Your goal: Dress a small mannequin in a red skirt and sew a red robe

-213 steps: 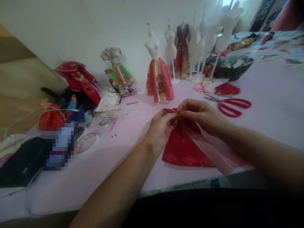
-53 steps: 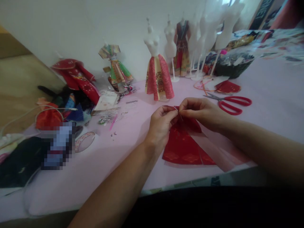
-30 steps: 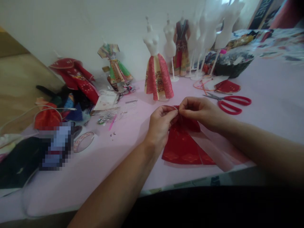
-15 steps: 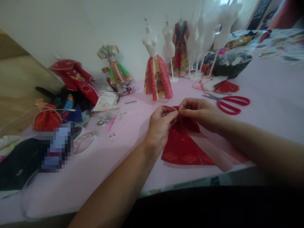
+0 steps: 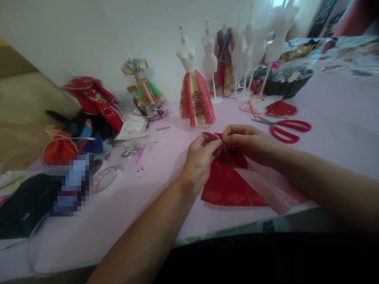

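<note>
A small red pleated paper skirt (image 5: 229, 183) lies flat near the front edge of the pink table (image 5: 142, 197), with a pale translucent sheet (image 5: 275, 189) spread to its right. My left hand (image 5: 201, 157) pinches the skirt's narrow top edge from the left, fingers closed. My right hand (image 5: 248, 142) pinches the same top edge from the right, fingertips meeting those of the left hand. A thin string of tiny beads runs along the waist between the fingers.
Red-handled scissors (image 5: 286, 129) lie to the right beyond my hands. A mannequin in a red and cream skirt (image 5: 195, 96) stands just behind. More white mannequins (image 5: 254, 51), a dark basket (image 5: 288, 81), finished paper dresses (image 5: 97, 100) and scraps fill the back and left.
Both hands stay pinched on the skirt's waist; they have shifted only slightly. The view has dipped a little.
</note>
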A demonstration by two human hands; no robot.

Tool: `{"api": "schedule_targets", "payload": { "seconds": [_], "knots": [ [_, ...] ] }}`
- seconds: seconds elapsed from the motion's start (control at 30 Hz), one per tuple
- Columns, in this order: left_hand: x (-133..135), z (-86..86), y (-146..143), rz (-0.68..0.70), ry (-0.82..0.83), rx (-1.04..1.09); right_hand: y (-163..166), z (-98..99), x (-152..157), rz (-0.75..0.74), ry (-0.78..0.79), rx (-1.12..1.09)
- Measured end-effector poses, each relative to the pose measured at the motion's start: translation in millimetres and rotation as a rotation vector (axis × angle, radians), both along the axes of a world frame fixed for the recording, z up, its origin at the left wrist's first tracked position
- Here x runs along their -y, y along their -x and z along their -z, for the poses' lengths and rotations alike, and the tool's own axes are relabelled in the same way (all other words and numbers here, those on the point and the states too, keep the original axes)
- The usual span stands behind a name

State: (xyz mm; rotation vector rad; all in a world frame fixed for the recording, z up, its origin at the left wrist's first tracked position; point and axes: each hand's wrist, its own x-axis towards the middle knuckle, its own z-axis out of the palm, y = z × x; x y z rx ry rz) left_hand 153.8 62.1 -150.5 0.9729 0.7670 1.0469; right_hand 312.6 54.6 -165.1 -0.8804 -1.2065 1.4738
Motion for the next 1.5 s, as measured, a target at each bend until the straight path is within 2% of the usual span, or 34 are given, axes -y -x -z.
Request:
{"api": "schedule_targets", "payload": {
  "seconds": [0.43,0.83,1.1,1.5],
  "knots": [
    [-2.0,2.5,1.4,-0.003,0.008,0.020,-3.2,2.4,-2.6,-0.030,0.020,-0.034],
    [-3.0,3.3,1.5,-0.006,-0.012,0.012,-4.4,3.5,-2.2,-0.023,0.001,0.059],
    [-3.2,2.3,2.3,0.007,-0.025,0.010,-7.1,1.9,-4.4,-0.066,0.086,-0.044],
    [-2.6,2.4,2.6,-0.003,-0.041,-0.025,-6.4,2.3,-3.0,-0.057,0.061,0.012]
  ]
}}
